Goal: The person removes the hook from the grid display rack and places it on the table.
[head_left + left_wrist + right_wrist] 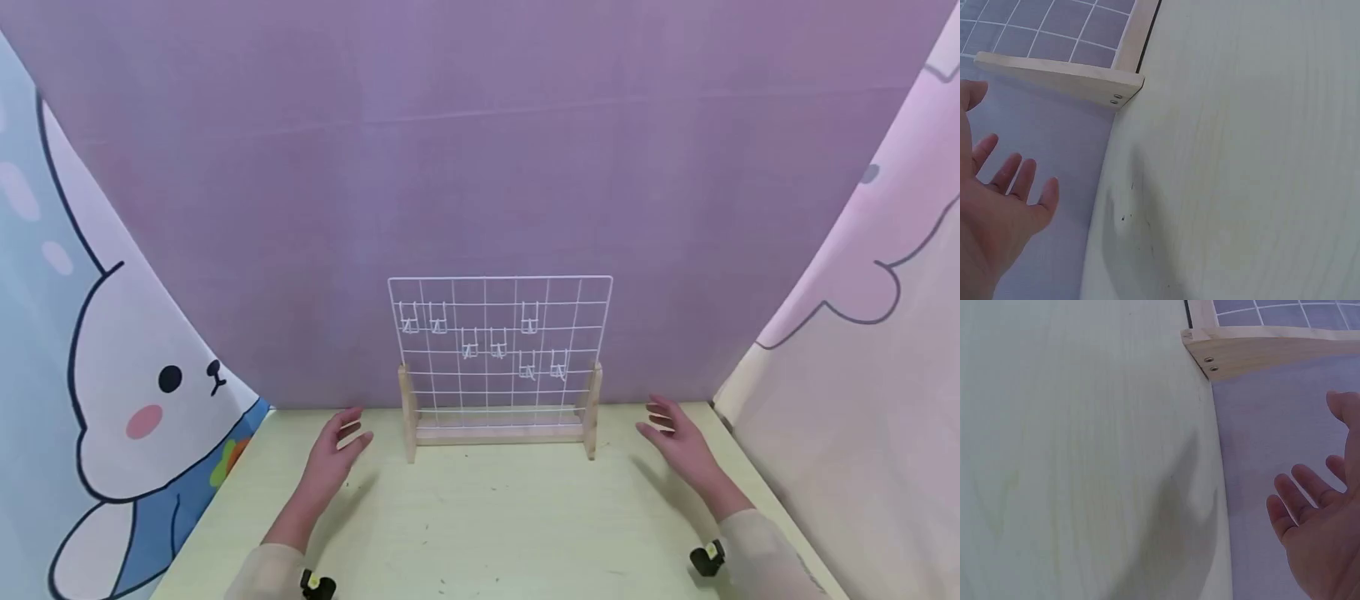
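A white wire grid rack (501, 359) stands upright in a wooden base (498, 433) at the back of the table. Several white wire hooks (498, 342) hang on its bars at different heights. To the left of the rack, my left hand (331, 454) hovers above the table, its fingers loosely spread and holding nothing. My right hand (681, 442) is held likewise on the rack's right side, apart from it. Each wrist view shows a wooden side post, the left post (1063, 75) and the right post (1266, 353), with neither hand touching it.
The pale wooden table (480, 517) ends at a purple cloth backdrop (480, 167). Curtains flank it: a left one (135, 350) printed with a cartoon rabbit and a pink and white right one (862, 400). Small dark marks dot the tabletop.
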Demonstrator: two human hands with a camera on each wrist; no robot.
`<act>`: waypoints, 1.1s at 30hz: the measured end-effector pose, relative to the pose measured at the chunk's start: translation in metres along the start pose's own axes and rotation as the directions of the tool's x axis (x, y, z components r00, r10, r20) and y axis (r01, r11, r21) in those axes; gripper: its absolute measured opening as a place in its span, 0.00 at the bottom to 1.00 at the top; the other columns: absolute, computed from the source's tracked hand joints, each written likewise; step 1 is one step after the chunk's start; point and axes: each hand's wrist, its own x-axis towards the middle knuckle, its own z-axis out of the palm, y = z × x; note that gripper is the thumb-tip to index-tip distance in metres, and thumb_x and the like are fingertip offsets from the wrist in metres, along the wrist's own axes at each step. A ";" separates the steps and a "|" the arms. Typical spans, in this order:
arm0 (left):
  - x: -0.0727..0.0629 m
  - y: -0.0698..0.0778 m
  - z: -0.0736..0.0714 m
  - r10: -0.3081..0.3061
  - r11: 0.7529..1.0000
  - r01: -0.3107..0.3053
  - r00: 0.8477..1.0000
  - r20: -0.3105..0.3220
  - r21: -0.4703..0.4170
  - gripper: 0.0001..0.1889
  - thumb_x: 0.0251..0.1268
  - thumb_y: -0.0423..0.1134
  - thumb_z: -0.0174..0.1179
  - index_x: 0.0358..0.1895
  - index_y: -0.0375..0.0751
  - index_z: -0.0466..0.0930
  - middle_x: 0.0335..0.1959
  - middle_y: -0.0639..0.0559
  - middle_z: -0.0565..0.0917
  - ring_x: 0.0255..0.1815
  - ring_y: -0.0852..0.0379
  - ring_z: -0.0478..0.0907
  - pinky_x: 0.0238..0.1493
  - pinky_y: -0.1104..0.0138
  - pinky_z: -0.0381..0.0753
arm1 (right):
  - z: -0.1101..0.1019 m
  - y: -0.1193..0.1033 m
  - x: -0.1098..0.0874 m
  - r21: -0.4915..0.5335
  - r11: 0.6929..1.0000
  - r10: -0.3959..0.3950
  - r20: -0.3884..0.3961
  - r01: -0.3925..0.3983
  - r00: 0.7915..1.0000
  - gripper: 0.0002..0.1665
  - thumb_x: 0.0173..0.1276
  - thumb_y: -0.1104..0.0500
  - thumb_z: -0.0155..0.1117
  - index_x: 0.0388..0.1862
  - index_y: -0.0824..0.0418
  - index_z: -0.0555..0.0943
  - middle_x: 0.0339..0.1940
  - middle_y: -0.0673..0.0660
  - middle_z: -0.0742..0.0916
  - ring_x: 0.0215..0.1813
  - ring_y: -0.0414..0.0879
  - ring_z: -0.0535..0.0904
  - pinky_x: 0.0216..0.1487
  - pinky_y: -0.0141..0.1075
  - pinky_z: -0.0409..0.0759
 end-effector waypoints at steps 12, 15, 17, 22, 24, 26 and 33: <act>-0.004 -0.001 0.005 -0.031 0.999 0.031 1.000 -0.003 -0.037 0.27 0.84 0.34 0.64 0.79 0.37 0.69 0.78 0.38 0.73 0.80 0.35 0.68 0.62 0.78 0.78 | 0.008 -0.015 0.002 0.008 1.000 -0.022 -0.040 0.022 0.999 0.31 0.84 0.56 0.70 0.77 0.70 0.74 0.69 0.72 0.84 0.66 0.68 0.83 0.58 0.22 0.77; -0.005 -0.001 0.007 -0.018 1.000 0.018 1.000 -0.011 -0.020 0.24 0.84 0.33 0.64 0.76 0.35 0.72 0.76 0.37 0.75 0.78 0.34 0.69 0.62 0.78 0.78 | 0.011 -0.020 0.005 0.011 1.000 -0.022 -0.041 0.023 0.999 0.30 0.84 0.57 0.70 0.75 0.71 0.75 0.69 0.71 0.84 0.66 0.67 0.83 0.58 0.21 0.77; -0.005 -0.001 0.008 -0.005 1.000 0.005 1.000 -0.016 0.000 0.22 0.83 0.32 0.64 0.74 0.34 0.75 0.74 0.36 0.77 0.77 0.33 0.70 0.61 0.78 0.78 | 0.013 -0.024 0.007 0.013 0.999 -0.029 -0.041 0.029 0.999 0.29 0.84 0.57 0.70 0.74 0.72 0.76 0.69 0.72 0.84 0.66 0.67 0.83 0.58 0.21 0.77; -0.006 -0.002 0.010 0.022 0.998 -0.021 0.999 -0.025 0.060 0.20 0.82 0.30 0.64 0.71 0.33 0.78 0.71 0.33 0.79 0.73 0.34 0.75 0.60 0.77 0.78 | 0.020 -0.034 0.015 0.016 0.998 -0.055 -0.062 0.056 0.997 0.26 0.84 0.58 0.70 0.71 0.71 0.78 0.66 0.71 0.86 0.64 0.66 0.84 0.57 0.22 0.78; -0.005 -0.003 0.010 0.032 0.997 -0.030 0.999 -0.020 0.071 0.19 0.82 0.31 0.64 0.70 0.33 0.78 0.71 0.32 0.80 0.72 0.36 0.77 0.60 0.77 0.79 | 0.023 -0.038 0.018 0.017 0.998 -0.065 -0.077 0.067 0.995 0.25 0.83 0.58 0.70 0.70 0.70 0.79 0.65 0.69 0.87 0.63 0.64 0.84 0.57 0.23 0.79; -0.005 -0.003 0.010 0.036 0.997 -0.034 0.999 -0.017 0.067 0.19 0.82 0.30 0.65 0.69 0.33 0.79 0.70 0.32 0.80 0.71 0.37 0.78 0.59 0.76 0.79 | 0.026 -0.042 0.021 0.016 0.996 -0.084 -0.089 0.086 0.992 0.24 0.83 0.59 0.70 0.70 0.70 0.80 0.64 0.69 0.87 0.62 0.62 0.85 0.59 0.27 0.81; -0.003 -0.004 0.015 0.061 0.997 -0.061 0.998 -0.001 0.057 0.17 0.80 0.29 0.67 0.66 0.32 0.81 0.66 0.35 0.83 0.65 0.42 0.81 0.57 0.74 0.81 | 0.033 -0.056 0.035 0.015 0.992 -0.123 -0.100 0.125 0.987 0.26 0.82 0.60 0.70 0.71 0.71 0.78 0.67 0.69 0.86 0.63 0.62 0.83 0.64 0.42 0.82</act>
